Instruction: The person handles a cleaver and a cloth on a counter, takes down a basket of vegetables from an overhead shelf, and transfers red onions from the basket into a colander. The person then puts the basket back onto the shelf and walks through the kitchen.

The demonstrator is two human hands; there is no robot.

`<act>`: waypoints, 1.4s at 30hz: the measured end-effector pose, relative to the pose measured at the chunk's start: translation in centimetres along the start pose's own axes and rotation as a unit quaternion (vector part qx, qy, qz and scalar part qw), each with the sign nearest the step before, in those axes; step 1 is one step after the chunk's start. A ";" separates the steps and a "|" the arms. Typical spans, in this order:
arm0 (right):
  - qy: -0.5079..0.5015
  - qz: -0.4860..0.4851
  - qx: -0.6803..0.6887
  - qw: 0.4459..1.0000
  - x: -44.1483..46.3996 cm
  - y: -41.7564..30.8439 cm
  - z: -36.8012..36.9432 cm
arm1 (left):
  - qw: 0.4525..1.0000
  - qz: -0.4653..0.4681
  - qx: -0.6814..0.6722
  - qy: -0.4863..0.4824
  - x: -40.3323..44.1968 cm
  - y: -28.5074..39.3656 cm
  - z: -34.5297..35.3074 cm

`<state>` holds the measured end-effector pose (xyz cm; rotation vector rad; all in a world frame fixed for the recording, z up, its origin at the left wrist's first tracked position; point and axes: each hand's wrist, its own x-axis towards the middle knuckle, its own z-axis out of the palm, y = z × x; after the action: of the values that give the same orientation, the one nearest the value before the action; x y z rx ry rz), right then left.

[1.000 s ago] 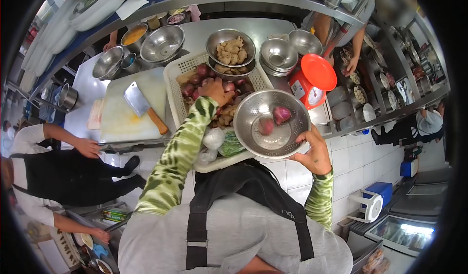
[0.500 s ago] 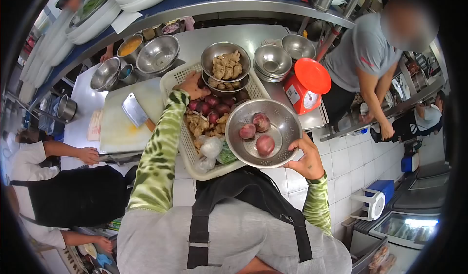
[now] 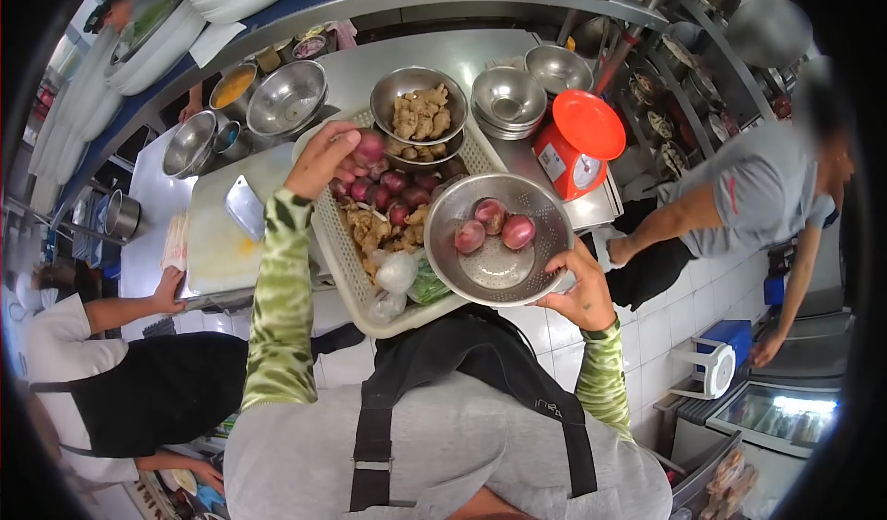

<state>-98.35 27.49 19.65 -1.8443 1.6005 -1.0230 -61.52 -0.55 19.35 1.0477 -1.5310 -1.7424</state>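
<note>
1. Left hand (image 3: 321, 158): half-curled, thumb and fingers clamped on a red onion (image 3: 370, 146) over the far left of the white basket (image 3: 334, 263).
2. Right hand (image 3: 582, 289): clamped on the right rim of the steel colander (image 3: 547, 208), thumb on the wall. Hands well apart.
3. Three onions (image 3: 491, 215) sit in the colander, which overlaps the basket's near right edge.
4. Edges: steel bowl (image 3: 381, 106) of ginger (image 3: 421, 113) crowds the basket's far end; red scale (image 3: 580, 173) stands right. Bare steel counter (image 3: 379, 56) on the far side.
5. Left: cutting board (image 3: 214, 252), cleaver (image 3: 245, 208) on it, partly behind the left sleeve.
6. Tiled floor (image 3: 679, 321) right; one person (image 3: 739, 187) there, another (image 3: 176, 391) left.
</note>
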 end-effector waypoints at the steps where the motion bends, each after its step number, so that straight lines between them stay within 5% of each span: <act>1: 0.001 -0.013 -0.005 1.000 0.1 0.3 0.0 | 0.991 0.006 -0.114 -0.070 -1.7 1.6 1.6; 4: -0.003 -0.012 0.007 1.000 0.2 0.5 0.0 | 0.964 0.082 0.206 -0.145 -0.4 -2.2 2.1; 6: -0.015 -0.007 0.013 1.000 0.5 0.7 -0.2 | 0.776 0.254 0.529 -0.231 1.7 -6.8 1.6; 9: -0.013 -0.019 0.004 1.000 0.2 1.4 0.0 | 0.745 0.096 0.625 -0.210 2.0 -7.3 5.7; 12: -0.025 -0.028 -0.015 0.999 0.4 1.3 -0.2 | 0.761 -0.027 0.601 -0.241 3.9 -5.5 6.5; 16: -0.030 -0.001 0.016 0.999 0.3 1.0 -0.1 | 0.690 -0.082 0.686 -0.217 4.0 -3.6 7.8; 20: -0.014 -0.010 0.018 1.000 0.2 1.2 0.0 | 0.718 0.008 0.663 -0.209 5.0 -7.9 5.6; 23: -0.005 -0.020 0.027 0.999 0.4 1.1 0.1 | 0.676 -0.066 0.706 -0.200 3.4 -4.2 8.1; 30: 0.005 -0.037 0.016 0.999 0.4 1.2 0.0 | 0.749 0.000 0.646 -0.145 3.4 -7.1 6.4; 35: -0.003 -0.033 0.015 0.999 0.5 0.9 -0.2 | 0.700 -0.007 0.707 -0.104 0.7 -6.7 8.2; 42: -0.001 -0.030 0.019 0.999 0.2 0.9 -0.2 | 0.794 0.233 0.561 -0.025 -0.3 -7.0 2.1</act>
<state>-99.08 27.13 19.15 -1.8771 1.5216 -1.0696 -62.71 1.99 12.60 0.9380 -2.6503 -0.3966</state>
